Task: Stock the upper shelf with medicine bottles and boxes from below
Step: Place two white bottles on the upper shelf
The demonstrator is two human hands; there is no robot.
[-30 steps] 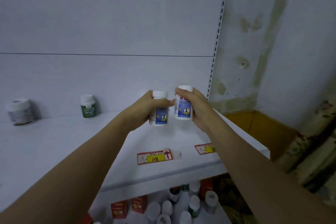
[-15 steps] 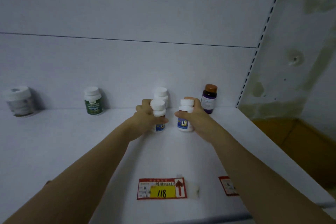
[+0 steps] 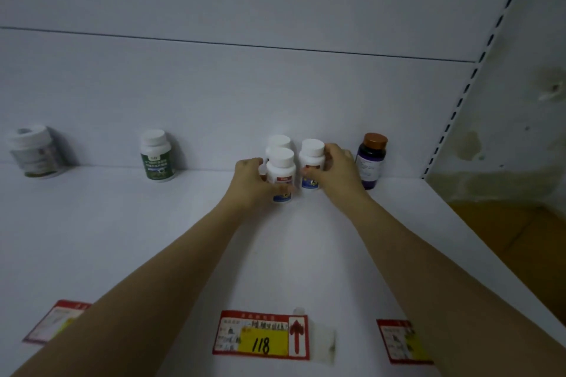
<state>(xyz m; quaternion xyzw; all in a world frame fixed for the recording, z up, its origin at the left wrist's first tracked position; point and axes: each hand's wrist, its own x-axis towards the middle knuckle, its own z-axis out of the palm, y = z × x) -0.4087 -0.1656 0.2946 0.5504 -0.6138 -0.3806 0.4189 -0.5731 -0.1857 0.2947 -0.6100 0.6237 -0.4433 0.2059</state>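
On the white upper shelf [image 3: 122, 239] my left hand [image 3: 249, 182] grips a white bottle with a blue label [image 3: 281, 174], standing upright. Just right of it my right hand [image 3: 332, 173] grips a second, matching white bottle [image 3: 311, 162], which stands nearer the back wall. A third white-capped bottle [image 3: 278, 141] stands right behind the left one, mostly hidden by it. Both forearms reach in from the bottom of the view.
Along the back wall stand a dark bottle with a brown cap [image 3: 371, 159], a green-labelled white bottle [image 3: 156, 156] and a wide white jar [image 3: 33, 151] at far left. Red and yellow price tags, one marked 118 [image 3: 262, 335], lie near the shelf's front. Perforated upright [image 3: 465, 92] at right.
Both hands have carried their bottles up from in front of the shelf and deeper in, setting them down beside the bottle at the back wall. The view has moved closer to the shelf.
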